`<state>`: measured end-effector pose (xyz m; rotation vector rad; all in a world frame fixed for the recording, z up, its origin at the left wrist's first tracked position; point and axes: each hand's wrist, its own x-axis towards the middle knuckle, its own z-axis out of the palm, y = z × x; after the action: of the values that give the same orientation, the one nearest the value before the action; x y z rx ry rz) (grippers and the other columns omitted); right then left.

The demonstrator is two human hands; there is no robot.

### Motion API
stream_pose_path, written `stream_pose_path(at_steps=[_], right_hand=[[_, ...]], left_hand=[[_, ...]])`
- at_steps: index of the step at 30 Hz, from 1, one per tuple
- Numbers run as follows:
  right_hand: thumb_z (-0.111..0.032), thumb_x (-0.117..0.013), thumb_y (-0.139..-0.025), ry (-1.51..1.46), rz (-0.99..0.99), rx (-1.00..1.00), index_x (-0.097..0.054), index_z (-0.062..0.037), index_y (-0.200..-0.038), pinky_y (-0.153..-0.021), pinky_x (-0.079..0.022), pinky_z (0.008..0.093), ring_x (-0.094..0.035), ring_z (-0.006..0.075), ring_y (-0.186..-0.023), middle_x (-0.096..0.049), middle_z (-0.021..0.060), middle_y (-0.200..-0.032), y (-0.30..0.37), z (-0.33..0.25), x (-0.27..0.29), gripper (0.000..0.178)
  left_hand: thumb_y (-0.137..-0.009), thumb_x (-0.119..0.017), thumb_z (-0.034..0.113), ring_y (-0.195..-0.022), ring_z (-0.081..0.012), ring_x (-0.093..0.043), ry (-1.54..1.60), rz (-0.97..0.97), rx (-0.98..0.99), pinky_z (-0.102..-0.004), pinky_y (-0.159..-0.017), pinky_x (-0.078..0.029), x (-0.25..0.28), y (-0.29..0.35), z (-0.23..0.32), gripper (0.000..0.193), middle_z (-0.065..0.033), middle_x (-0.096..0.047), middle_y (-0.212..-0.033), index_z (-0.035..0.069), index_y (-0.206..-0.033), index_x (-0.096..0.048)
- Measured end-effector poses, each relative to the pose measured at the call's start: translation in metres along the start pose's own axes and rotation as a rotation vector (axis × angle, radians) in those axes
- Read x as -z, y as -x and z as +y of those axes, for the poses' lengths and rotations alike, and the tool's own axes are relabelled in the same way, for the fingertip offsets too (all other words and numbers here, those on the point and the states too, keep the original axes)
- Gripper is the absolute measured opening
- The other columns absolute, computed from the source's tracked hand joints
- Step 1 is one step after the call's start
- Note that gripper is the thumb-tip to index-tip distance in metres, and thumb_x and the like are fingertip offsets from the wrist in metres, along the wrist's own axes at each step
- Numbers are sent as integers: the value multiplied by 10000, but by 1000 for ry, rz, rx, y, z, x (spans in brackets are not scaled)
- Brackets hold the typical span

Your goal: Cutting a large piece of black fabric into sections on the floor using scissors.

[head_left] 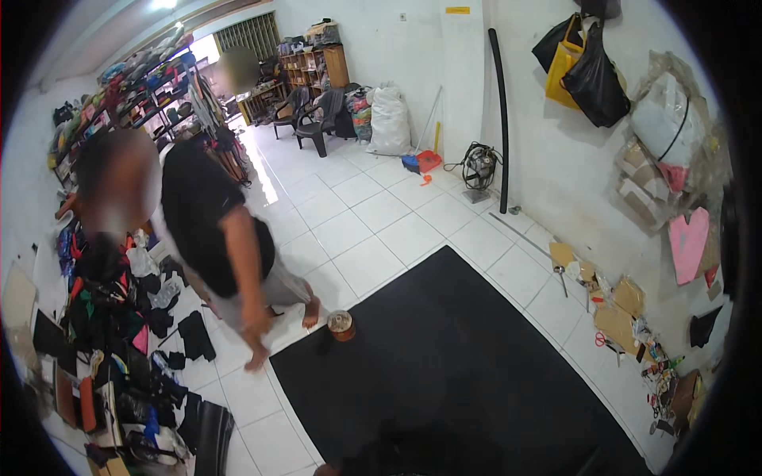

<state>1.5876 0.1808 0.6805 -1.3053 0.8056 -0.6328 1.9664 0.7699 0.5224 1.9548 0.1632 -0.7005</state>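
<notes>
Neither of my hands can be made out. A small brownish patch at the bottom edge is too little to name. In front of me a large black sheet [452, 341] lies flat on the white tiled floor. On its far left edge stands a round tin-like container [341, 325], brownish with a pale top. Left of the sheet another person [214, 222] in a black shirt and grey trousers bends forward, barefoot. That person's arm hangs down, its hand [255, 321] blurred, near the sheet's left corner. A dark shadow lies on the sheet's near part.
A heap of cloth and bags [103, 317] lines the left wall below loaded shelves [159, 103]. Scissors [601, 339], card scraps and small tools lie along the right wall. A black roll [498, 119] leans there beside a fan-like machine [479, 168]. Chairs [321, 123] stand farther back.
</notes>
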Motion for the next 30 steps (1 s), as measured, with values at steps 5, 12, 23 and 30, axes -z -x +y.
stream_pose_path(at_steps=[5,12,23,30], right_hand=[[-590,-469,-889,-30,44,31,-424,-50,-1375,-1052,-315,306,-426,248,-1226,-479,141,-1345,0,5,-107,728],[-609,-466,-887,-125,57,66,-413,-56,-1387,-1068,-302,294,-416,246,-1248,-471,142,-1363,-62,55,-270,748],[-640,-461,-884,-95,-67,161,-398,-65,-1406,-1093,-281,276,-402,242,-1283,-458,144,-1392,-269,-17,-428,778],[-659,-459,-883,-119,-96,236,-387,-71,-1417,-1109,-268,264,-393,240,-1305,-450,145,-1409,-336,-14,-559,798]], left_hand=[[-837,-633,428,-973,-304,-655,-286,-163,31,-371,-864,-504,28,-203,209,429,-166,-689,-1014,56,-1044,-688],[-877,-657,361,-970,-239,-656,-233,-195,-280,-341,-863,-501,67,-424,410,389,-126,-686,-1019,45,-1103,-641],[-823,-598,576,-754,-261,-656,-770,-186,108,-415,-693,-502,259,-571,369,543,-148,-671,-750,45,-873,-703],[-808,-631,368,-893,-252,-650,-742,-629,284,-394,-759,-497,309,-717,406,394,-137,-698,-950,79,-1072,-673]])
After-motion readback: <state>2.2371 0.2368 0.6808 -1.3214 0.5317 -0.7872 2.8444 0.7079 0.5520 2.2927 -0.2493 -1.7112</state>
